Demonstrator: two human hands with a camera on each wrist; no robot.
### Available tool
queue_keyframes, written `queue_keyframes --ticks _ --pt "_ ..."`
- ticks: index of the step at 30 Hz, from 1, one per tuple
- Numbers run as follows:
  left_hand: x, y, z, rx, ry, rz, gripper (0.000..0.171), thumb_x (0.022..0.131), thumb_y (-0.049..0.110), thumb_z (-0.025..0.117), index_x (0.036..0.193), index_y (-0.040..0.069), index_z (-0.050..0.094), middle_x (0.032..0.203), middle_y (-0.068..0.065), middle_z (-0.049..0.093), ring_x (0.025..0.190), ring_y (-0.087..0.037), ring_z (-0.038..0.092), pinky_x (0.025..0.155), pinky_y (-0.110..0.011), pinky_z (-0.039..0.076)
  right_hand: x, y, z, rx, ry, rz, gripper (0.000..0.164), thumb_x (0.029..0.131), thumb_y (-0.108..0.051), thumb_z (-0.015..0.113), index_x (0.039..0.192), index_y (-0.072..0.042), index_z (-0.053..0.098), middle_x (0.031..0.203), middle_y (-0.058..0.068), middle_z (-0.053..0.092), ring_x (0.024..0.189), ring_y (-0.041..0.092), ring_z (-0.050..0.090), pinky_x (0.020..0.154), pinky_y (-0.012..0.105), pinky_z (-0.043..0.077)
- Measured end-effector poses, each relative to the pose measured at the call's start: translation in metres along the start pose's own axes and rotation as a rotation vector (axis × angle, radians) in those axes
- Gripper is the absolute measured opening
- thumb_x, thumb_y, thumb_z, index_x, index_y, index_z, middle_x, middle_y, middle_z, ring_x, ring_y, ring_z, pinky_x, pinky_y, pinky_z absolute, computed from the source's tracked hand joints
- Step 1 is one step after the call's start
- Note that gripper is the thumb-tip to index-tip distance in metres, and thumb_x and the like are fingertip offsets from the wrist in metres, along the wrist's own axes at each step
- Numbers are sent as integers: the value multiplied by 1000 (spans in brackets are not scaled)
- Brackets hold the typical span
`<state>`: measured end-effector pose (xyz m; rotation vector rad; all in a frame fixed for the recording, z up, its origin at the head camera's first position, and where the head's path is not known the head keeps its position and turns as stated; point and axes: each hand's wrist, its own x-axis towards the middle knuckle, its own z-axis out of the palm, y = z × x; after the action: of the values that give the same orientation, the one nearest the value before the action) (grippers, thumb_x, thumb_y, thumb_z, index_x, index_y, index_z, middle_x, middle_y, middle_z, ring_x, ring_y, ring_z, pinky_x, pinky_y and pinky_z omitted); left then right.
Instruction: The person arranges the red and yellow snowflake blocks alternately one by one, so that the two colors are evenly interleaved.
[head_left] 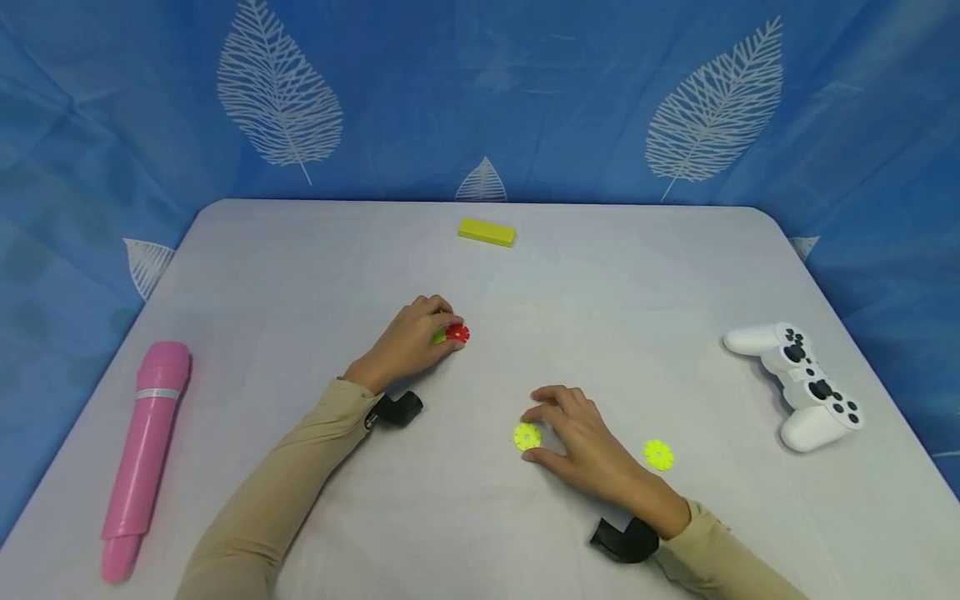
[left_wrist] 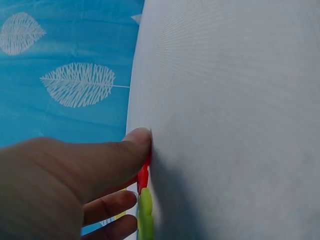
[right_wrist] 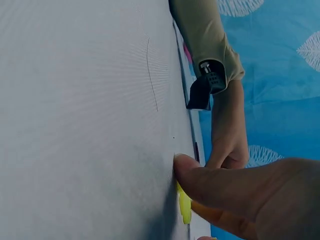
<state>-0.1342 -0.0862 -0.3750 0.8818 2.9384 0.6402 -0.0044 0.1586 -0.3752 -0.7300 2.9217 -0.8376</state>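
Note:
Near the middle of the table, my left hand [head_left: 415, 335] pinches a small red notched disc [head_left: 458, 333] by its edges, between thumb and finger. A green disc [head_left: 438, 337] touches or overlaps the red one under the fingers; whether the two are joined I cannot tell. In the left wrist view the green disc [left_wrist: 145, 215] lies edge-on below the red disc [left_wrist: 143, 176]. My right hand [head_left: 588, 450] has thumb and forefinger at opposite edges of a yellow flower-shaped disc [head_left: 527, 437], low at the tabletop. The right wrist view shows the thumb against this yellow disc [right_wrist: 184, 204].
Another yellow disc [head_left: 659, 455] lies right of my right hand. A yellow-green block [head_left: 487, 232] rests near the table's far edge. On the left lies a pink microphone-shaped object [head_left: 147, 458], on the right a white game controller [head_left: 797, 386]. The table [head_left: 600, 275] has a white cover.

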Motion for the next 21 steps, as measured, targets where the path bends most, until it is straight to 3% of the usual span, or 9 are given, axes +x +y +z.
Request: queue_keyframes --ticks 21 --pt "-1 0 1 6 16 7 35 82 29 66 109 7 66 108 -7 56 98 -22 50 83 -37 43 -1 1 3 82 35 14 30 65 -17 80 90 -13 64 116 5 53 106 20 43 89 40 33"
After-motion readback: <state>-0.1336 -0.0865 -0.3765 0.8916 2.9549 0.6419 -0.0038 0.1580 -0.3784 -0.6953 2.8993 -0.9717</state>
